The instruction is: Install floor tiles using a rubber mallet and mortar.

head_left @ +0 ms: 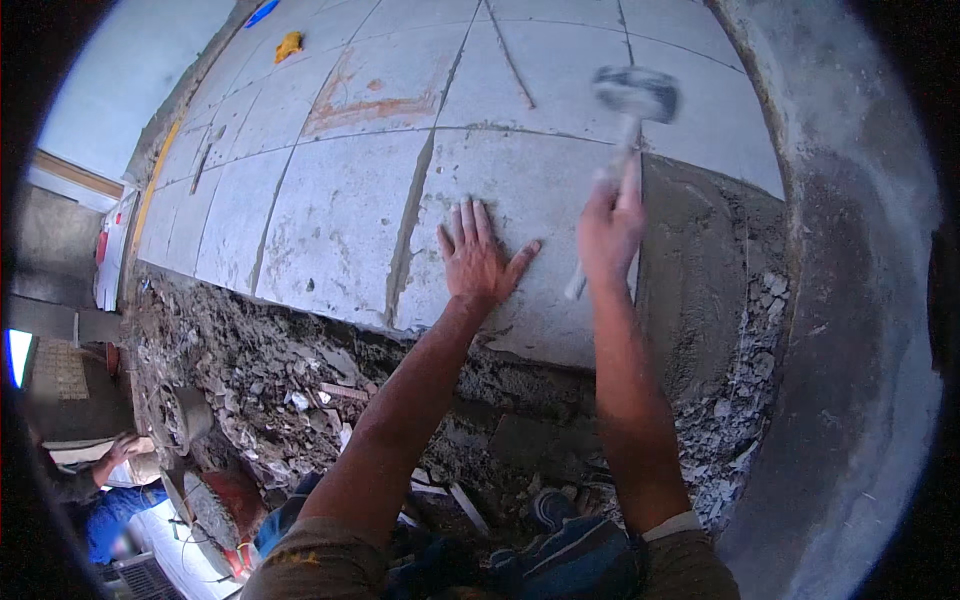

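My left hand [474,262] lies flat with spread fingers on a large pale floor tile [530,185] streaked with mortar. My right hand [611,228] is wrapped round the light handle of a mallet [640,94]. Its dark and whitish head, blurred by motion, is above the tiles beyond that hand. Right of the tile lies a bed of wet grey mortar [690,270]. Another mortar-smeared tile [335,215] adjoins on the left, with a gap between the two.
Broken rubble [290,375] covers the ground on the near side. A thin stick [510,60] and a yellow cloth-like item [288,46] lie on the far tiles. A bare wall [850,330] bounds the right. Another person's hand [125,448] shows at lower left, near a round bucket-like container [215,510].
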Demonstrator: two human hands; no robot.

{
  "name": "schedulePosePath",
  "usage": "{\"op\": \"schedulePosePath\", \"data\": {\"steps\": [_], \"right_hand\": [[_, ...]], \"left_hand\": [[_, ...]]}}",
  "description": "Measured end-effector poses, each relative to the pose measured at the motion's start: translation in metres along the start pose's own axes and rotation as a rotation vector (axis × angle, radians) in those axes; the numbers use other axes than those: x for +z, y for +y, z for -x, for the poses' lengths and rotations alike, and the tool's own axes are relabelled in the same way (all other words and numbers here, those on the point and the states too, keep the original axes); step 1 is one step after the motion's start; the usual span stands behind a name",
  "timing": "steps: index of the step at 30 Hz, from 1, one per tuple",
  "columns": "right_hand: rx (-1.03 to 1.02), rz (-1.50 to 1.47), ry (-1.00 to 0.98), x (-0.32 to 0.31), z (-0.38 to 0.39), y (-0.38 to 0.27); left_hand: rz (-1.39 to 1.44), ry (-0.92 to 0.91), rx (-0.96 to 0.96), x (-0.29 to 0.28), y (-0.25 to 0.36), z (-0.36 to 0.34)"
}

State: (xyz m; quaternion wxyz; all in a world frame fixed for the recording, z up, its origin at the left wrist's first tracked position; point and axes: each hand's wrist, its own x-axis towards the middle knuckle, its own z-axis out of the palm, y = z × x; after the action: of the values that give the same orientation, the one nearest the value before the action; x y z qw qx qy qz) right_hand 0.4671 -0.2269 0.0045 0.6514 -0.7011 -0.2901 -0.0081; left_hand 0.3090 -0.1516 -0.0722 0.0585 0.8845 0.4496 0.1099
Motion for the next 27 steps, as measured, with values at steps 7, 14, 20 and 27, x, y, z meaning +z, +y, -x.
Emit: {"op": "schedulePosePath", "data": {"steps": [7,14,20,27], "right_hand": [[0.319,0.185,-0.364,0.028,0.021,0.055],[0.194,0.008,0.037,0.013,0.050,0.013],[0.048,0.086,-0.119,0.004,0.058,0.011],[0.200,0.339,-0.386,0.002,0.051,0.012]], "left_hand": [[-0.014,-0.002,0.016,0.009,0.008,-0.003],[-0.015,-0.003,0.004,0.005,0.004,-0.003],[-0.012,-0.003,-0.014,0.007,-0.003,0.001],[-0.010,0.003,-0.006,0.009,-0.001,-0.002]]}}
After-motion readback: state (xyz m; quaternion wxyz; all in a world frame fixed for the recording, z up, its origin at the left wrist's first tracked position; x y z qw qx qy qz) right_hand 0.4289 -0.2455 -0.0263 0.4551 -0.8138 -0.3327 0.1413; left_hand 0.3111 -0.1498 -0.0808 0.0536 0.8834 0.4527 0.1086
